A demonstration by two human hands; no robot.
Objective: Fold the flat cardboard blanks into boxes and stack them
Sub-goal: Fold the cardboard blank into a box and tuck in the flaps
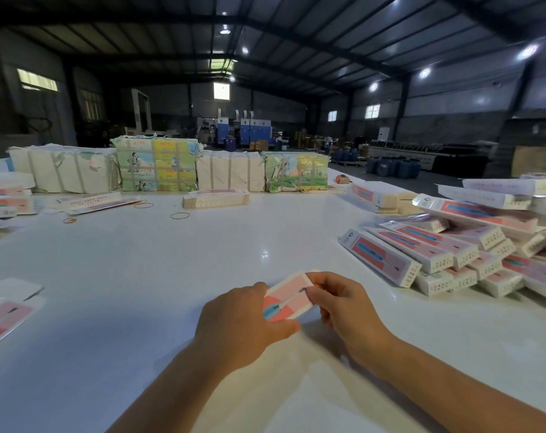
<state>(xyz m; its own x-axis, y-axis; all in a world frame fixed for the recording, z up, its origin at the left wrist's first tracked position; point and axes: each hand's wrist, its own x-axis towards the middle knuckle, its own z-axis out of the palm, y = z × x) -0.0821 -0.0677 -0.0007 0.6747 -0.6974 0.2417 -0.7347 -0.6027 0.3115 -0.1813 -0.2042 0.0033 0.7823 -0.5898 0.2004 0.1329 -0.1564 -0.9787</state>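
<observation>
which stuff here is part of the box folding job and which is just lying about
Job: box held by left hand and right hand; pile of folded boxes; flat blanks.
Lying about: rubber bands; wrapped bundles at the table's far edge.

We see a dim hall lit by round ceiling lamps (528,52) and small bright windows (221,90). The white surface (171,276) shines, with a small glare spot (264,254) and soft shadows beneath the forearms. Wide-angle distortion bends the edges; the far background looks soft.
</observation>
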